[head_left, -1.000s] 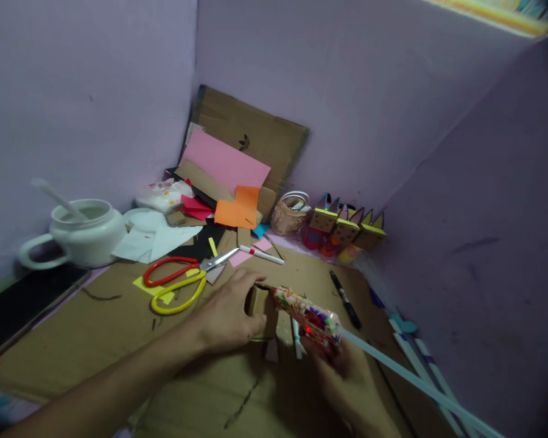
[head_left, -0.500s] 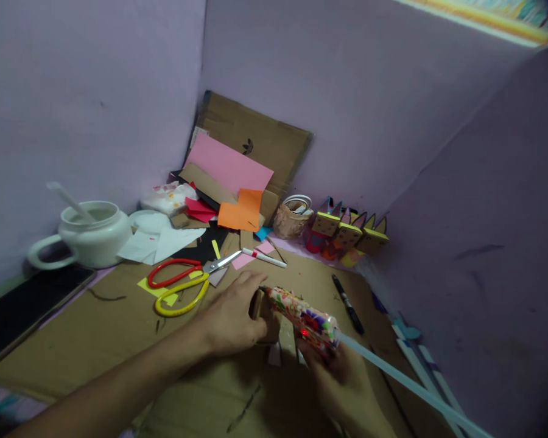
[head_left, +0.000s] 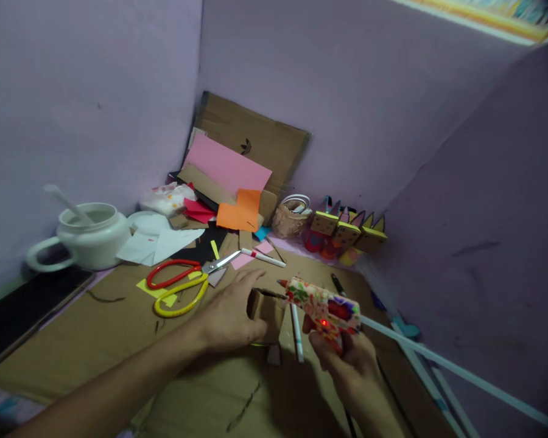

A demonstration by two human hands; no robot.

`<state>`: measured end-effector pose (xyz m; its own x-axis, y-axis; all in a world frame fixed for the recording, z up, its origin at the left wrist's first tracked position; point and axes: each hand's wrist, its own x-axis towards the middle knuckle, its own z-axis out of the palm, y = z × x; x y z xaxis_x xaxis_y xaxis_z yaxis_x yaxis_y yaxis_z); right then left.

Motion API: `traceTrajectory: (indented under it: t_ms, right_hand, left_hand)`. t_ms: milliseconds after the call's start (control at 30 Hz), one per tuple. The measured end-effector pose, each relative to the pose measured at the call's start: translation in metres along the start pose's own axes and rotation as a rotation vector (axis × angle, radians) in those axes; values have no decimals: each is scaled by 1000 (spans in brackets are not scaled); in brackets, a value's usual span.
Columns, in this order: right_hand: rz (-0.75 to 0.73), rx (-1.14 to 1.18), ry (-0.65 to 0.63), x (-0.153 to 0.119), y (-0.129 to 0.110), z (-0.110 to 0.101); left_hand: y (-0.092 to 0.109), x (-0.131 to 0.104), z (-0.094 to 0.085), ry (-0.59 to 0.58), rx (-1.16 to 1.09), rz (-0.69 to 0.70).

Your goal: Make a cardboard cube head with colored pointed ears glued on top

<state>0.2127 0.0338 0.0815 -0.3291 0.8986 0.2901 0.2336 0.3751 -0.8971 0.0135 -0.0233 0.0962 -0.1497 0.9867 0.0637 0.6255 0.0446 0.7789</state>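
My right hand [head_left: 349, 365] is wrapped round a glue gun [head_left: 304, 295] with a floral pattern and a small red light glowing on it. A long whitish glue stick [head_left: 438, 359] juts out of its back end. The nozzle points left, beside the upper edge of a small brown cardboard box [head_left: 271, 317]. My left hand [head_left: 232, 313] grips that box from its left side, the thumb at the front and the fingers partly hidden behind. A white marker [head_left: 296, 334] lies just right of the box, under the glue gun.
Scissors [head_left: 178, 289] with red and yellow handles lie left of my hands, near a red-and-white marker [head_left: 265, 258]. A white mug [head_left: 91, 237] and a dark phone [head_left: 31, 310] are at the left. Paper scraps [head_left: 240, 210], a small basket [head_left: 290, 220] and cardboard figures [head_left: 347, 232] stand behind.
The glue gun has moved right in my right hand, its nozzle pulling away from my left fingers and uncovering more of the box and the white marker. My left hand stays about still.
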Motion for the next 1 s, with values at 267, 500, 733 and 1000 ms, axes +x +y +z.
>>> traceTrajectory:
  t_ms: [267, 500, 733, 1000]
  right_hand:
    - [196, 322, -39, 26, 26, -22]
    - [382, 77, 82, 53, 59, -25]
    - [371, -811, 29, 41, 45, -35]
    - [-307, -190, -222, 35, 16, -4]
  left_hand:
    - [-21, 8, 7, 67, -133, 22]
    - [-34, 14, 14, 91, -187, 113]
    - [-35, 6, 6, 49, -219, 68]
    - [-38, 13, 10, 75, -187, 167]
